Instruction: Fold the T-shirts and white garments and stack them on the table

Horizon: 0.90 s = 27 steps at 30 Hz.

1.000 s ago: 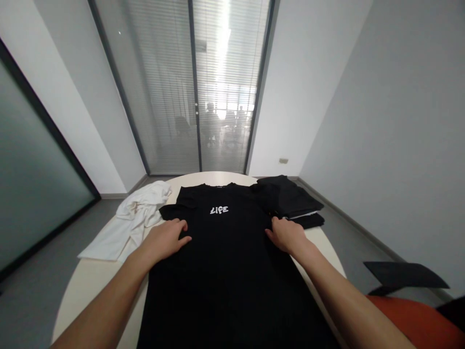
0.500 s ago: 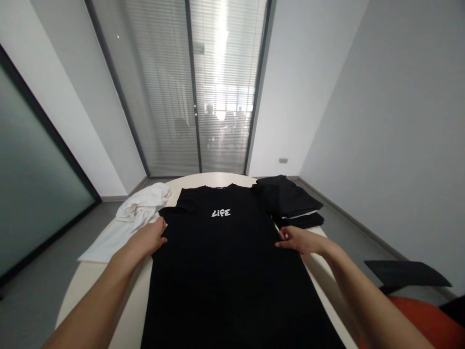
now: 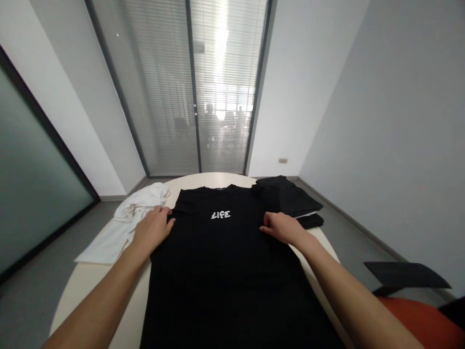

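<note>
T-shirt (image 3: 225, 271) on table (image 3: 90, 286), crumpled shirt (image 3: 127, 218) left, folded stack (image 3: 286, 196) right

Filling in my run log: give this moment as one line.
left hand: flat on black T-shirt sleeve | right hand: on right edge | white garment left | folded black stack right

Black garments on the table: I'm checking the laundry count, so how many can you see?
At least 3: the black T-shirt spread flat under both hands, plus a folded stack at its far right showing two dark pieces; more may be hidden inside.
</note>
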Tool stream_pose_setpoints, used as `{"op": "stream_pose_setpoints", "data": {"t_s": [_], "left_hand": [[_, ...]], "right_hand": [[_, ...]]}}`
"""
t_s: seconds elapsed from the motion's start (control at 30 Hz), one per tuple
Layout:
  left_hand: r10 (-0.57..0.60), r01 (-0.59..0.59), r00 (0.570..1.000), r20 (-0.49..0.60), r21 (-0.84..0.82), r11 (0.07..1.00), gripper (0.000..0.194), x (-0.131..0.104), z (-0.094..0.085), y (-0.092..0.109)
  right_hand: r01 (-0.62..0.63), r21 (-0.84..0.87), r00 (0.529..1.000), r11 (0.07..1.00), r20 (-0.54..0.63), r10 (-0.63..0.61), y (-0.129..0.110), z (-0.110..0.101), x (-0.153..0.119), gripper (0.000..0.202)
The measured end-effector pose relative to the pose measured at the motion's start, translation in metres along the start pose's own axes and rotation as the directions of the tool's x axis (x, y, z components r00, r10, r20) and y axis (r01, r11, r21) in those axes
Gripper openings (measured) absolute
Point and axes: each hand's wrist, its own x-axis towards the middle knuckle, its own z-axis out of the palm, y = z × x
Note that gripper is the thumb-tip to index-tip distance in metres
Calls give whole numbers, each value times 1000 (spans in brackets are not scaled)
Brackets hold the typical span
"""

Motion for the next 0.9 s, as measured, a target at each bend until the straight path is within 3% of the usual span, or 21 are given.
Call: {"op": "stream_pose_setpoints", "data": {"t_s": [0.07,0.13,0.23,0.33,0.47,0.6,0.77,0.9], "left_hand": [[101,-100,994,-44,17,995,33,9,4,7],[152,-151,986,-66,31,988,34,23,10,13],[136,-136,989,-65,4,991,39,48,18,18],[61,-59,998,19,-52,997,43,75,23,17],[-25,31,994,105,-60,998,40,101,32,15],[-93,102,989,119,-68,992,40,118,40,16],[-108,119,988,112,-96,988,43,135,44,20],[-63,75,993,100,-121,990,60,146,46,18]], "right_hand": [[242,96,970,966,-62,-236,-12,5,15,28],[449,149,892,881,-127,-433,-24,13,29,38],[550,139,834,823,-124,-537,-41,23,46,50],[560,90,828,824,-80,-555,-53,26,57,47],[464,34,884,885,-77,-460,-62,17,75,36],[187,8,978,982,-99,-185,-64,11,110,31],[-36,25,988,999,-151,39,-62,13,159,35],[-127,58,978,990,-161,135,-61,14,189,34]]}}
